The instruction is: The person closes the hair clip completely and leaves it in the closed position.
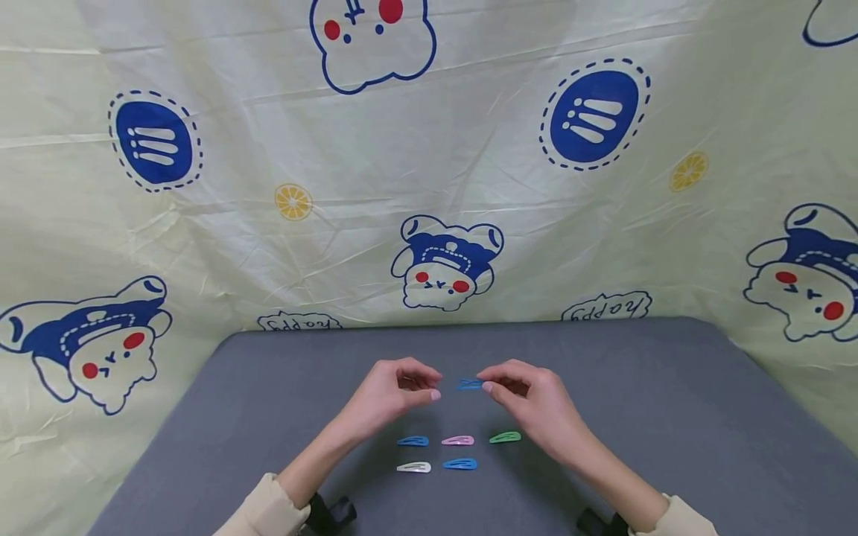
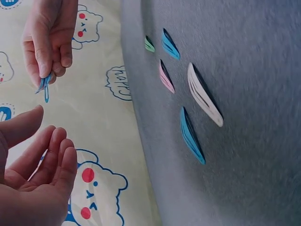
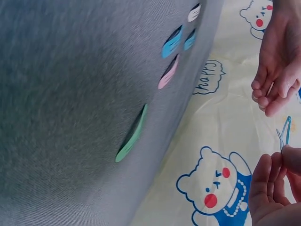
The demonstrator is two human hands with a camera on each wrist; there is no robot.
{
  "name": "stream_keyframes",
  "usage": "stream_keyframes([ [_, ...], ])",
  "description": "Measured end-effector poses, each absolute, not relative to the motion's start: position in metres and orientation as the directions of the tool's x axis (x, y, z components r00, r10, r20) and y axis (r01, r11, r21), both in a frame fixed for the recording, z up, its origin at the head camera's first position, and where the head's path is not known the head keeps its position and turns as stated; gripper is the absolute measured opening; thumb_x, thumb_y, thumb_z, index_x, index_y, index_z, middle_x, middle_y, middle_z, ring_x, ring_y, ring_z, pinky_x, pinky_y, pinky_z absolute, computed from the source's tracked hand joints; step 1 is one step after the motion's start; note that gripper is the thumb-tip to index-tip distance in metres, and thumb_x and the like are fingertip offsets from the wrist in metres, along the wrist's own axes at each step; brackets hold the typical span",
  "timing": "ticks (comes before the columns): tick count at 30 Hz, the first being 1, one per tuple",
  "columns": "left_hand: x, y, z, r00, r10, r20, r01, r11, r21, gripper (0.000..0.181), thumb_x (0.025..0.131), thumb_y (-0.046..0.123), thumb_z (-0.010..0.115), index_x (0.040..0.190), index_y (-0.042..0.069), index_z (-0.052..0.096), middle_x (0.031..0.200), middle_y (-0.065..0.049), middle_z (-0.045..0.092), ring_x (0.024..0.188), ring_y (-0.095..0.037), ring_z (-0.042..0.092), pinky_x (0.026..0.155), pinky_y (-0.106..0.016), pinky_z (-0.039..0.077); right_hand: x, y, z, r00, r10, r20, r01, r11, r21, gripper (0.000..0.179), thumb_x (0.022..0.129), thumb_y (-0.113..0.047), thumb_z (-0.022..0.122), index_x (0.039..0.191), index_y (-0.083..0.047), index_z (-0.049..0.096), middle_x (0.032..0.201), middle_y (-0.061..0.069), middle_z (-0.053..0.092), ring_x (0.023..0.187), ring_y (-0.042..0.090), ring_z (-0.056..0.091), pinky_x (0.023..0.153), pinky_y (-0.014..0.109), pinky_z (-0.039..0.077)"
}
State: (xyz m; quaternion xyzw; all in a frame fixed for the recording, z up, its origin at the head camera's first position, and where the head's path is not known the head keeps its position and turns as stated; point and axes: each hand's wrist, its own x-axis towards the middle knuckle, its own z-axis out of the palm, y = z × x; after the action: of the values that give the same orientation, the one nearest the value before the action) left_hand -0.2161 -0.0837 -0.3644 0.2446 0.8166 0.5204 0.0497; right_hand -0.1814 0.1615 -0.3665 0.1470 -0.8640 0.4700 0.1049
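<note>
A blue snap hair clip [image 1: 470, 384] is pinched between the thumb and fingertips of my right hand [image 1: 536, 398]. Its arms stand apart, sprung, and its tip points toward the left hand. My left hand [image 1: 400, 391] is just left of the clip, thumb and bent fingers parted with nothing between them. In the left wrist view a gap separates the left thumb from the held blue clip [image 2: 45, 88]. Below the hands lie a blue clip [image 1: 412, 441], a pink clip [image 1: 458, 441] and a green clip [image 1: 506, 437]. Nearer me are a white clip [image 1: 414, 467] and another blue clip [image 1: 459, 464].
The clips lie on a grey cloth-covered table [image 1: 268, 417], whose far edge meets a pale hanging cloth [image 1: 234, 246] with cartoon prints. Dark straps [image 1: 328, 515] with camera mounts sit at both wrists, by the cream sleeves [image 1: 268, 506].
</note>
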Motion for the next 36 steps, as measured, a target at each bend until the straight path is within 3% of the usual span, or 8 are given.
stream_keyframes([
  [9,-0.196,-0.083,-0.36,-0.857,0.472,0.208,0.385,0.317,0.866,0.022,0.087,0.02,0.076,0.108,0.013,0.074,0.103,-0.003,0.069,0.09,-0.016,0.061,0.085,-0.036,0.051,-0.159,0.161,-0.357,-0.923,-0.143,0.358,-0.379,0.506,-0.775,0.016,0.089,-0.009,0.073,0.098,-0.023,0.075,0.092,-0.012,0.067,0.081,0.009,0.064,0.077,0.029,0.055],
  [19,-0.175,-0.081,-0.358,-0.852,0.483,0.2,0.377,0.303,0.875,0.021,0.086,0.02,0.078,0.106,0.02,0.074,0.099,0.01,0.067,0.095,-0.02,0.062,0.089,-0.039,0.05,-0.138,0.158,-0.36,-0.888,-0.141,0.438,-0.448,0.487,-0.75,0.02,0.088,-0.01,0.074,0.097,-0.027,0.074,0.092,-0.018,0.066,0.081,0.007,0.063,0.077,0.028,0.054],
  [36,-0.156,-0.07,-0.354,-0.879,0.433,0.199,0.359,0.328,0.873,0.022,0.085,0.031,0.079,0.105,0.024,0.075,0.097,0.013,0.067,0.097,-0.015,0.062,0.086,-0.032,0.05,-0.123,0.151,-0.364,-0.902,-0.067,0.427,-0.412,0.435,-0.801,0.018,0.088,-0.015,0.075,0.095,-0.032,0.073,0.091,-0.016,0.067,0.08,0.008,0.063,0.077,0.028,0.054],
])
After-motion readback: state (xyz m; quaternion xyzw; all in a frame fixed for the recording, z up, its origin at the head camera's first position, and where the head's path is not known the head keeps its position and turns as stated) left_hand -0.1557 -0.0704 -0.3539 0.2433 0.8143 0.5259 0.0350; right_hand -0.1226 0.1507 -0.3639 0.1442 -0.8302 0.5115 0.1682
